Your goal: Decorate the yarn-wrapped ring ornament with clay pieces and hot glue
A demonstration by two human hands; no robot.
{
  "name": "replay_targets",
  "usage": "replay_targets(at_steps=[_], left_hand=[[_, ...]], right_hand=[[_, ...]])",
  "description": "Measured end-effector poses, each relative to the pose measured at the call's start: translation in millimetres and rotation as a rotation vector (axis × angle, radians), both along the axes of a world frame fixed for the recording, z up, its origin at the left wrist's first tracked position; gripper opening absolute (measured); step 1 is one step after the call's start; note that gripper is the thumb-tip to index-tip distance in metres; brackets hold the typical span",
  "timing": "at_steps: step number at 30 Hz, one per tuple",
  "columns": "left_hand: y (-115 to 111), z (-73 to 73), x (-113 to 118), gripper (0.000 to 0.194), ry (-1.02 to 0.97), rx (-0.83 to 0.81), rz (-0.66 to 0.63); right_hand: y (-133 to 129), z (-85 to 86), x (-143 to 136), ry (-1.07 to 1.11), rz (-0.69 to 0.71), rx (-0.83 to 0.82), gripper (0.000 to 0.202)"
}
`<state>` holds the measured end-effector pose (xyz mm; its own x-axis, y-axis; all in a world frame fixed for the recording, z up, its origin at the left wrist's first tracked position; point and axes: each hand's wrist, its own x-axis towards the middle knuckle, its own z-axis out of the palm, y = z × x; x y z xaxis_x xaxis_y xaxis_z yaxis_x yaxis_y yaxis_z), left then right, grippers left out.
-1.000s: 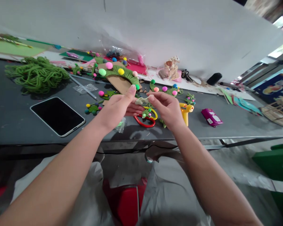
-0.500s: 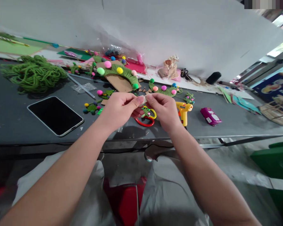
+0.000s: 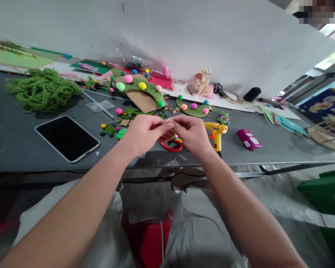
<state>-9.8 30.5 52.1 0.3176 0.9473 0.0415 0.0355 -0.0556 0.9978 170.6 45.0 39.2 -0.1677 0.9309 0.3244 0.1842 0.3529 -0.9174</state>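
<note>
My left hand (image 3: 143, 134) and my right hand (image 3: 192, 134) meet above the table, thumbs and fingers pinched together. Between their fingertips is a small pale strip (image 3: 169, 120), mostly hidden, so its kind is unclear. Red-handled scissors (image 3: 171, 149) lie below the fingers, partly covered. A yellow glue gun (image 3: 217, 137) rests just right of my right hand. Beyond the hands lies a green yarn-wrapped cardboard wreath (image 3: 149, 88) with coloured pompoms, and to its right a smaller wrapped curved piece (image 3: 194, 111), also with pompoms.
Green yarn (image 3: 44, 91) is heaped at the left, behind a phone (image 3: 68, 137). A purple packet (image 3: 249, 140) lies at the right. Small pompom-trimmed green pieces (image 3: 109, 128) and cardboard scraps (image 3: 125, 123) surround the hands. A white wall (image 3: 226, 44) stands behind the table.
My fingers have shifted slightly around the pale strip, which now shows as a thin curve above the fingertips. My right hand has moved a little left and covers more of the scissors' yellow part.
</note>
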Motion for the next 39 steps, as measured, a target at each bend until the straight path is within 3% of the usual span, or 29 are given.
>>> replay_targets(at_steps=[8,13,17,22,29,33,39], left_hand=[[1.1,1.6,-4.0,0.034,0.027,-0.044,0.018],[1.3,2.7,-2.2,0.05,-0.053,-0.128,-0.009],[3.2,0.6,-1.8,0.038,-0.016,-0.11,-0.033],[4.9,1.9,-7.0,0.031,0.012,-0.098,-0.011],[6.2,1.5,-10.3,0.067,-0.04,-0.207,-0.015],[4.9,-0.8,-9.7,0.054,0.026,-0.079,-0.009],[7.9,1.8,-18.8,0.038,0.082,-0.026,-0.028]], right_hand=[[9.9,1.8,18.8,0.012,-0.128,0.014,0.037],[5.7,-0.4,15.2,-0.016,0.021,0.002,0.041],[3.2,-4.0,6.3,-0.009,0.06,0.01,0.03],[9.0,-2.9,16.6,0.02,0.004,-0.006,0.033],[4.6,-3.0,12.9,0.003,0.074,-0.069,0.04],[3.3,-5.9,2.2,0.0,0.097,-0.064,0.037],[3.5,-2.7,4.3,0.003,0.12,-0.07,0.034]])
